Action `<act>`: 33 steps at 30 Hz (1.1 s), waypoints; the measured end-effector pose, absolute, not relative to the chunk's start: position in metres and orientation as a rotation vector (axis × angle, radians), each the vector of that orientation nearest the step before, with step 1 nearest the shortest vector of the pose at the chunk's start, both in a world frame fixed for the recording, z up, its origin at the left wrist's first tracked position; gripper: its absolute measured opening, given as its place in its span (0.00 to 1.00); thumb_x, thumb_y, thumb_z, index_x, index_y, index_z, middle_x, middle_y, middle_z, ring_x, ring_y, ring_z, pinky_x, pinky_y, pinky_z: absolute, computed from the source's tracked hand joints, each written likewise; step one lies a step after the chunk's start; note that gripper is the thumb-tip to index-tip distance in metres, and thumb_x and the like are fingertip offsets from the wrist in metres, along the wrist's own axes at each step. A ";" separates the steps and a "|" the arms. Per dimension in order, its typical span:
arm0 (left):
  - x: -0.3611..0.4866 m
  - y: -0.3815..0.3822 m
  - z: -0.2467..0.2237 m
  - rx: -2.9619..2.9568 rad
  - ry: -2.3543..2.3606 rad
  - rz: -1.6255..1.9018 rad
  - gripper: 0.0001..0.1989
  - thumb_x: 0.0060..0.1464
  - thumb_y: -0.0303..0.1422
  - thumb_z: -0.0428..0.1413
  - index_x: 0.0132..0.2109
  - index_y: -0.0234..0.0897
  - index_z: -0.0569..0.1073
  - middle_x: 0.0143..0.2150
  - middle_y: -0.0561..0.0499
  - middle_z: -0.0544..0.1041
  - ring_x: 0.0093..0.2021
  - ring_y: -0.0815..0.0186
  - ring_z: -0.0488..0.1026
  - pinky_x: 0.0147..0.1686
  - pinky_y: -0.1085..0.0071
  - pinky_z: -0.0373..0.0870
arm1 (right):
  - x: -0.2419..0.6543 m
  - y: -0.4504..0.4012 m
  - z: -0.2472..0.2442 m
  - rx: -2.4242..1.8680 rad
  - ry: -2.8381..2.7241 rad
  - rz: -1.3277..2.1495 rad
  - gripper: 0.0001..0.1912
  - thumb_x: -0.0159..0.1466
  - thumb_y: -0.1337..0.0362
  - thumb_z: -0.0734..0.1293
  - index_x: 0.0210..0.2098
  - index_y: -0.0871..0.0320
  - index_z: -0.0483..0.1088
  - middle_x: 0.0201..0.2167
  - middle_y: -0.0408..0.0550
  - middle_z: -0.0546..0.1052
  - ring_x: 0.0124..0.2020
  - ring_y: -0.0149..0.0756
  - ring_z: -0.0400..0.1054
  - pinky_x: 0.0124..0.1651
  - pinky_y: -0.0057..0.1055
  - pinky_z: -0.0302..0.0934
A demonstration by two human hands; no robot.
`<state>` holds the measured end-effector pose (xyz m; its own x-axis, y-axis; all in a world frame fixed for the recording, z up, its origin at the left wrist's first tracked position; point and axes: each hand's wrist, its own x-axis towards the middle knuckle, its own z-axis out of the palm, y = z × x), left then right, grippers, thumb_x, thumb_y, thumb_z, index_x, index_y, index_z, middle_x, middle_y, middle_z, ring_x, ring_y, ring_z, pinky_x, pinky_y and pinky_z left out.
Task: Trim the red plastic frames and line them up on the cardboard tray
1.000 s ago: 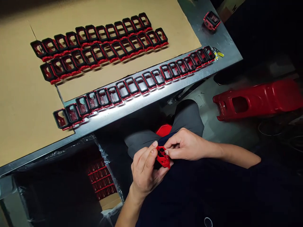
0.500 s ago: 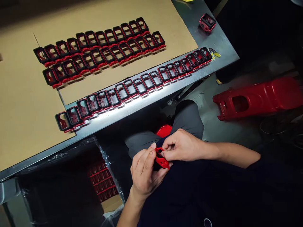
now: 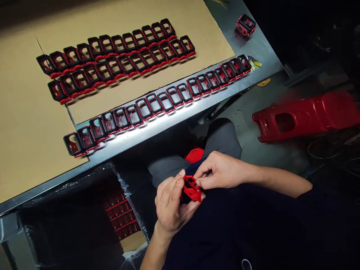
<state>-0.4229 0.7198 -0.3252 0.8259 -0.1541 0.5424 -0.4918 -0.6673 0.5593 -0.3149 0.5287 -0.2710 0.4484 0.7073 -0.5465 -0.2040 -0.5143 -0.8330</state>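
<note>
My left hand (image 3: 171,204) is closed around a small red plastic frame (image 3: 192,188) above my lap, its fingers and thumb on the left side and underneath. From the other side, my right hand (image 3: 221,171) pinches the frame's right edge between thumb and forefinger. Anything small between those fingertips is hidden. The frame is tilted, with its dark opening facing up. On the metal table edge stands a long row of red frames with black rims (image 3: 153,102). Two more rows of such frames (image 3: 118,67) stand on the brown board (image 3: 25,123).
One red and black housing (image 3: 246,25) sits at the table's far right corner, near small yellow pieces (image 3: 256,64). Below the table at left, an open box lined with dark plastic holds stacked red frames (image 3: 122,215). A large red moulded part (image 3: 306,116) is at right.
My right fingers have drawn back from the frame's opening to its right edge, so more of the frame's inside shows. My left hand keeps its grip. The view has shifted slightly.
</note>
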 end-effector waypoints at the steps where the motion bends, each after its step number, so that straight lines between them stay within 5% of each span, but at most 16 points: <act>1: -0.423 0.720 -0.325 2.276 -0.477 0.596 0.40 0.56 0.41 0.64 0.69 0.30 0.60 0.50 0.33 0.80 0.44 0.56 0.79 0.44 0.61 0.76 | -0.315 0.529 -0.272 -1.767 -0.426 1.216 0.10 0.60 0.67 0.67 0.33 0.61 0.82 0.23 0.41 0.78 0.24 0.26 0.68 0.25 0.19 0.53; 8: -0.423 0.720 -0.326 2.280 -0.509 0.601 0.40 0.53 0.37 0.67 0.67 0.26 0.62 0.48 0.31 0.80 0.45 0.54 0.79 0.44 0.61 0.76 | -0.321 0.535 -0.272 -1.822 -0.339 1.164 0.07 0.57 0.68 0.69 0.28 0.62 0.80 0.21 0.39 0.77 0.23 0.24 0.67 0.24 0.17 0.54; 15: -0.424 0.721 -0.326 2.270 -0.469 0.580 0.39 0.57 0.42 0.64 0.68 0.32 0.60 0.49 0.34 0.81 0.44 0.55 0.80 0.42 0.60 0.77 | -0.311 0.525 -0.272 -1.684 -0.565 1.216 0.13 0.63 0.66 0.64 0.33 0.62 0.82 0.18 0.38 0.70 0.19 0.21 0.55 0.22 0.21 0.47; 22: -0.423 0.720 -0.326 2.246 -0.485 0.571 0.39 0.55 0.41 0.65 0.68 0.31 0.61 0.49 0.34 0.80 0.44 0.55 0.79 0.44 0.61 0.76 | -0.320 0.535 -0.271 -1.826 -0.376 1.157 0.05 0.56 0.67 0.70 0.28 0.62 0.78 0.22 0.41 0.78 0.24 0.26 0.70 0.26 0.18 0.55; 27: -0.427 0.719 -0.330 2.176 -0.369 0.506 0.40 0.52 0.42 0.67 0.66 0.33 0.62 0.51 0.35 0.79 0.47 0.54 0.78 0.44 0.59 0.76 | -0.311 0.522 -0.276 -1.829 -0.403 1.117 0.10 0.59 0.69 0.66 0.32 0.61 0.81 0.24 0.41 0.79 0.25 0.27 0.70 0.27 0.21 0.56; 33: -0.435 0.714 -0.343 1.969 -0.157 0.350 0.40 0.50 0.41 0.69 0.66 0.37 0.61 0.54 0.37 0.77 0.52 0.53 0.76 0.47 0.55 0.77 | -0.307 0.505 -0.290 -1.858 -0.205 1.161 0.13 0.63 0.60 0.67 0.31 0.61 0.81 0.29 0.45 0.81 0.23 0.26 0.66 0.26 0.22 0.54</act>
